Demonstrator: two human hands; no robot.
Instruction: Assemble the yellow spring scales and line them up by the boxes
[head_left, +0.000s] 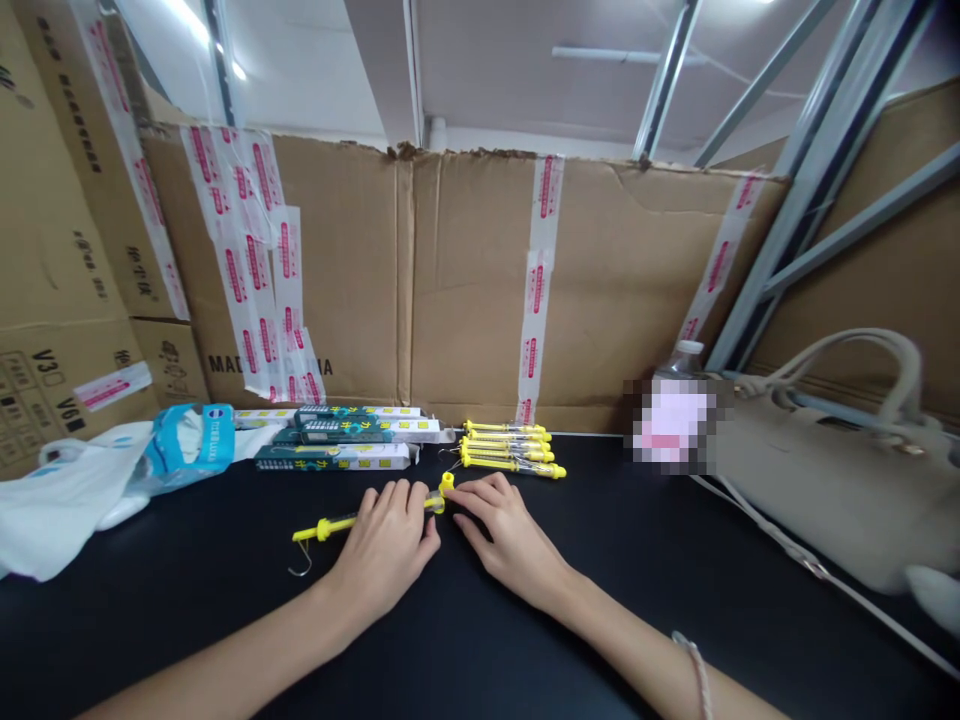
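Observation:
My left hand [390, 540] is wrapped over a yellow tubular spring scale [336, 525] with a clear section near its right end. The tube lies slanted just above the black table, and a metal hook hangs from its left end. Fingers of my right hand [506, 535] close on a small yellow end cap [448, 484] at the scale's right end. Whether the cap is joined to the tube or apart from it, I cannot make out. Behind my hands, several more yellow spring scales [510, 450] lie side by side, hooks pointing left.
Several dark green and white boxes [352, 430] are stacked at the back. Left of them sit a blue tissue pack [193, 440] and a white plastic bag [52, 510]. On the right stand a blurred-out bottle [686, 360] and a beige handbag [832, 470]. Cardboard [465, 290] walls the rear.

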